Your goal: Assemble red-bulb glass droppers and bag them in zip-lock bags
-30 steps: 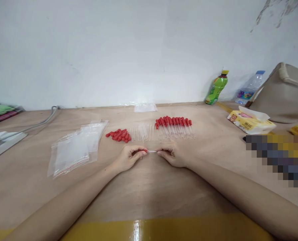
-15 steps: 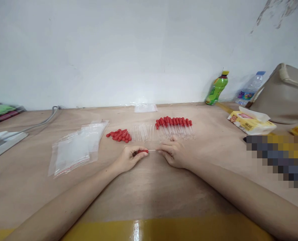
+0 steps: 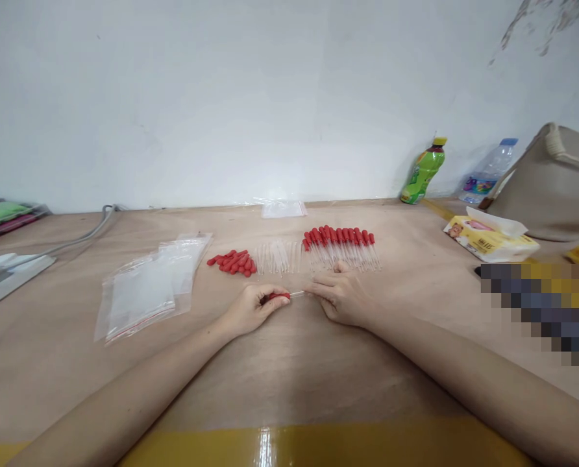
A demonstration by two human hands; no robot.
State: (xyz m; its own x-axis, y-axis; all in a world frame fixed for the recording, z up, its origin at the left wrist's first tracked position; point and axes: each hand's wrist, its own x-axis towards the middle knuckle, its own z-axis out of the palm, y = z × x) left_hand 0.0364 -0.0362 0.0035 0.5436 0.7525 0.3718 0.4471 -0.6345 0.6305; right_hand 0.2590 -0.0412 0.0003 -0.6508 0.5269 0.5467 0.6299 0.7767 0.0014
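Note:
Between thumb and fingers, my left hand (image 3: 254, 307) pinches a red rubber dropper bulb (image 3: 280, 296), partly hidden by the fingers. A thin clear dropper tube (image 3: 296, 294) runs from the bulb's open end to the fingertips of my right hand (image 3: 335, 297), which are closed on its far end. Beyond my left hand lies a pile of loose red bulbs (image 3: 234, 262), with a row of clear tubes (image 3: 276, 257) beside it. Just behind my right hand, several droppers with red bulbs on their tubes (image 3: 341, 241) lie side by side, bulbs toward the wall.
Clear zip bags (image 3: 146, 285) lie overlapped at the left, near a grey cable (image 3: 87, 235). Another bag (image 3: 283, 209) lies by the wall. At the right are a green drink bottle (image 3: 422, 174), a water bottle (image 3: 489, 172), a tissue pack (image 3: 491, 240) and a beige bag (image 3: 552, 188).
Both hands stay almost where they were, still on the bulb and tube. The whole view has shifted very slightly.

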